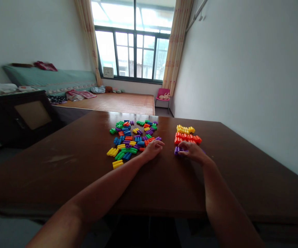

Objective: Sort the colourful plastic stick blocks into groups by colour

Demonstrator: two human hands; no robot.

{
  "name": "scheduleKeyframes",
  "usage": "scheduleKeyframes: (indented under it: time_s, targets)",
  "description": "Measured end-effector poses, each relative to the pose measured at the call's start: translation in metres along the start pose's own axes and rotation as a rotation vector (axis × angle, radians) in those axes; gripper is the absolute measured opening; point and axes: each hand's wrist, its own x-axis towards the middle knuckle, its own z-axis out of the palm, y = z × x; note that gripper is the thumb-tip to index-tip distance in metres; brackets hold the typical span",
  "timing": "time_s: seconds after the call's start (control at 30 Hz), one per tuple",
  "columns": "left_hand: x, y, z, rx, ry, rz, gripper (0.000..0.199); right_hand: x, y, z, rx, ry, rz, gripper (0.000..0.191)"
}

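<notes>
A loose spread of small ribbed plastic blocks (128, 150) in green, blue, yellow, orange and purple lies on the brown table (87, 148). My left hand (154, 148) rests at the right edge of this spread, fingers loosely stretched to the right, and I see nothing held in it. A purple block (158, 138) lies just beyond its fingers. Farther right, my right hand (192, 151) has thumb and fingers around a row of purple blocks (176, 150), partly hidden under the hand. Directly behind it sit a row of orange blocks (187, 138) and a yellow group (185, 129).
Nearest the table's front lies a yellow block (117, 164), left of my left forearm. Beyond the table are a bed (123, 101) with cloths, a pink chair (163, 93) holding a soft toy, and a window. A dark cabinet (17, 113) stands at left.
</notes>
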Motion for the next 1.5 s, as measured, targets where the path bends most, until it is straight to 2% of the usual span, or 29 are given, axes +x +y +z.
scheduleKeyframes:
  time_s: [0.17,0.27,0.37,0.5,0.6,0.67,0.77,0.8,0.83,0.9,0.97,1.13,1.27,1.37,1.5]
  targets:
    - [-0.001,0.0,0.001,-0.005,0.009,0.027,0.02,0.001,-0.004,0.0,0.005,0.03,-0.093,0.039]
    - [-0.001,0.005,0.001,-0.004,0.02,0.067,0.02,0.003,-0.007,0.005,-0.06,0.008,-0.174,0.033]
    - [0.001,0.014,0.001,0.023,0.064,0.136,0.02,0.003,-0.006,0.009,-0.129,-0.022,-0.187,0.028]
    - [0.013,0.029,-0.006,0.118,0.113,0.211,0.021,0.001,0.0,0.008,-0.199,0.029,-0.21,0.026]
    - [0.034,0.035,-0.035,0.258,0.109,0.19,0.023,0.002,-0.005,0.005,-0.235,0.183,-0.249,0.034]
    - [0.052,0.033,-0.069,0.377,0.138,0.125,0.025,0.003,-0.015,0.006,-0.244,0.311,-0.273,0.038]
    - [0.077,0.021,-0.13,0.581,0.198,-0.103,0.031,0.004,-0.036,0.009,-0.231,0.448,-0.31,0.036]
    - [0.084,0.014,-0.15,0.649,0.212,-0.211,0.032,0.004,-0.042,0.01,-0.223,0.473,-0.319,0.033]
    - [0.09,0.008,-0.168,0.677,0.222,-0.261,0.032,0.003,-0.048,0.012,-0.214,0.487,-0.326,0.031]
    - [0.099,-0.006,-0.197,0.715,0.231,-0.317,0.029,0.002,-0.055,0.015,-0.194,0.493,-0.338,0.027]
    - [0.103,-0.017,-0.219,0.744,0.208,-0.368,0.023,0.001,-0.058,0.016,-0.181,0.482,-0.348,0.025]
    - [0.096,-0.027,-0.254,0.743,0.003,-0.499,0.012,-0.003,-0.059,0.013,-0.158,0.478,-0.343,0.023]
    - [0.078,-0.026,-0.274,0.653,-0.176,-0.525,0.012,-0.006,-0.066,0.011,-0.141,0.489,-0.355,0.022]
    - [0.065,-0.029,-0.278,0.64,-0.27,-0.459,0.025,-0.007,-0.072,0.012,-0.118,0.479,-0.365,0.022]
    - [0.052,-0.035,-0.271,0.709,-0.29,-0.386,0.022,-0.006,-0.072,0.016,-0.089,0.462,-0.367,0.021]
